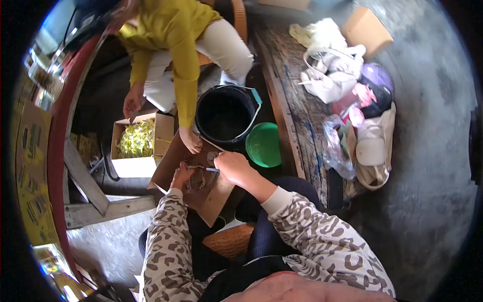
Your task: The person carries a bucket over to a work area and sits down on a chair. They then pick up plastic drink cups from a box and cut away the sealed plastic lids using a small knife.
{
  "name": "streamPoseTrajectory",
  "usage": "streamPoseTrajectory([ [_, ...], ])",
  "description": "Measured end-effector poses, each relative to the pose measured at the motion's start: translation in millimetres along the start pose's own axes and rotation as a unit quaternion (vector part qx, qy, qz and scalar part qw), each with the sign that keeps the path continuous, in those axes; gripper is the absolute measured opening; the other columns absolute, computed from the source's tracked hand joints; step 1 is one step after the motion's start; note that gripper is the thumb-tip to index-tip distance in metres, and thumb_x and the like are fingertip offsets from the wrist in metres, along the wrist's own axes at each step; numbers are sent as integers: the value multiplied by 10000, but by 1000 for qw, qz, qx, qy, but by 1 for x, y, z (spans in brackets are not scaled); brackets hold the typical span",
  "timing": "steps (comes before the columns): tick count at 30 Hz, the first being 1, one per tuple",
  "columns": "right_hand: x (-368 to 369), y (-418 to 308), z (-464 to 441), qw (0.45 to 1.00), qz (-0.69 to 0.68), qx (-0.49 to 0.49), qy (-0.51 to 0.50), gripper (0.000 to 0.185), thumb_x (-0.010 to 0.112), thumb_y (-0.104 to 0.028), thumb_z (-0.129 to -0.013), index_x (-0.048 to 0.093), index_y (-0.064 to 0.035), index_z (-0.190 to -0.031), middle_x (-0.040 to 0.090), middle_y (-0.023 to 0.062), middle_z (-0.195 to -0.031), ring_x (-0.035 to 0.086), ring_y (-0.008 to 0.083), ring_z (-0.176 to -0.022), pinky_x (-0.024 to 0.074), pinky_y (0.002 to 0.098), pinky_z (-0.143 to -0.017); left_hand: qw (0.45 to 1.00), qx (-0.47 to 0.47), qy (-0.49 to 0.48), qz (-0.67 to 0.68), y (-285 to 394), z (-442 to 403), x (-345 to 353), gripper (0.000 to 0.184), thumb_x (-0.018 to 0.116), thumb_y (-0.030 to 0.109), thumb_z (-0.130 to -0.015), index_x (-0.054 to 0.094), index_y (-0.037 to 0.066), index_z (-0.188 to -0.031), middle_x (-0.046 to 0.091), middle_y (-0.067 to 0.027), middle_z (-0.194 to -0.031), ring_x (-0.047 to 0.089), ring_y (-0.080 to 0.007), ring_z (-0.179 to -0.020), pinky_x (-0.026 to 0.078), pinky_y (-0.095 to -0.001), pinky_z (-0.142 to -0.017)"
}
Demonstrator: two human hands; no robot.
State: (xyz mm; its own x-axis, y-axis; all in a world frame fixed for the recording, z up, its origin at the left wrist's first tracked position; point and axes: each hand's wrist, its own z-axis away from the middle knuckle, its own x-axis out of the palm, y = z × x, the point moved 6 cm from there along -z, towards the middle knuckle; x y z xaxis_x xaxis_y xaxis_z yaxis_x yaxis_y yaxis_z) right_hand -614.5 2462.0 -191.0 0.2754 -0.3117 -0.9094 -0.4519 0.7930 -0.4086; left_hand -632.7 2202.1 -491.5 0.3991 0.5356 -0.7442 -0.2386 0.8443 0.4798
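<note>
In the head view, a seated person in leopard-print sleeves (329,231) is working with both bare hands over an open cardboard tray (215,197), which is lying at an angle in front of the knees. The left hand (182,175) is resting above the tray's near part, its thumb and fingers pinching a small brownish piece (194,167) (its kind is too blurred to tell). The right hand (232,168) is hovering just beside it, its fingers curling firmly round a slim tool (213,170) whose blue-grey end is pointing toward the left hand. The small brownish piece is thus sitting over the tray, near the tool's tip. Opposite, a co-worker in a mustard top (166,30) is leaning in; one hand (191,141) is hanging at the tray's far edge, while the other hand (133,100) is hovering by a carton (135,168) that is holding yellow-green shreds (137,138). A black bucket (225,113) is standing beyond the tray, with a green bowl (264,145) lying just beside it, next to a worn wooden desk (297,116). The desk is carrying, toward its outer side, a white bag (329,75), a purple cap-like item (376,76), a clear plastic bag (337,151) and a cream bag (375,146). At the far left, a yellow printed panel (32,171) is standing upright.
</note>
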Motion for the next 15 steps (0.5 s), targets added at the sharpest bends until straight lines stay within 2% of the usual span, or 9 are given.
streamPoseTrajectory([
  [1,-5,1,1,1000,7,-6,11,50,630,-74,-749,678,-58,-753,668,146,-818,677,346,-814,545,447,-693,998,-36,12,39,9,2,-13,689,725,345,-794,405,23,-1311,607,-279,-1193,589,-467,-1110,473,-532,-934],
  [2,-13,4,1,999,18,27,-17,63,632,-69,-740,689,-47,-726,686,164,-807,689,351,-809,554,445,-683,999,-30,8,27,3,-7,-14,689,725,345,-794,405,23,-1311,607,-279,-1193,589,-467,-1110,473,-532,-934],
  [4,-21,12,4,999,8,34,-6,66,636,-70,-740,694,-40,-729,691,172,-810,691,354,-809,556,445,-683,984,-53,-11,171,-19,-36,-14,627,703,321,-824,415,13,-1288,611,-261,-1211,629,-398,-1083,504,-470,-906],
  [5,-26,15,5,999,3,34,-5,69,641,-72,-739,698,-33,-732,696,180,-813,694,357,-809,558,445,-682,986,-48,-11,161,-1,-25,-29,627,703,321,-824,415,13,-1288,611,-261,-1211,629,-398,-1083,504,-470,-906],
  [7,-54,17,10,998,-1,67,-8,86,648,-73,-749,717,-26,-765,706,188,-845,697,360,-833,562,438,-696,976,-26,9,217,82,36,-84,578,680,302,-852,409,-8,-1258,618,-226,-1185,645,-312,-1054,522,-398,-877],
  [8,-64,19,13,996,-20,84,-25,103,666,-79,-756,729,-19,-812,711,199,-870,705,358,-849,571,433,-713,980,-4,-14,198,121,64,-109,589,697,311,-858,399,-22,-1243,610,-209,-1162,631,-263,-1050,522,-356,-862],
  [11,-79,29,15,993,-39,105,-27,146,691,-88,-763,741,-7,-874,717,213,-912,713,351,-887,580,421,-745,983,51,22,173,161,101,-144,641,744,338,-835,393,-13,-1242,605,-216,-1144,627,-266,-1045,519,-363,-859],
  [12,-84,33,16,993,-38,115,-6,125,671,-70,-761,737,-10,-849,713,212,-908,707,357,-887,574,431,-744,976,101,47,189,168,110,-152,671,783,343,-815,393,-6,-1235,606,-208,-1104,623,-252,-1005,519,-366,-842],
  [15,-89,50,13,987,-52,149,31,143,622,-22,-761,739,-36,-843,709,205,-922,696,367,-900,566,444,-756,971,131,55,190,198,161,-184,684,800,324,-808,393,20,-1266,604,-191,-1078,619,-239,-977,523,-366,-833],
])
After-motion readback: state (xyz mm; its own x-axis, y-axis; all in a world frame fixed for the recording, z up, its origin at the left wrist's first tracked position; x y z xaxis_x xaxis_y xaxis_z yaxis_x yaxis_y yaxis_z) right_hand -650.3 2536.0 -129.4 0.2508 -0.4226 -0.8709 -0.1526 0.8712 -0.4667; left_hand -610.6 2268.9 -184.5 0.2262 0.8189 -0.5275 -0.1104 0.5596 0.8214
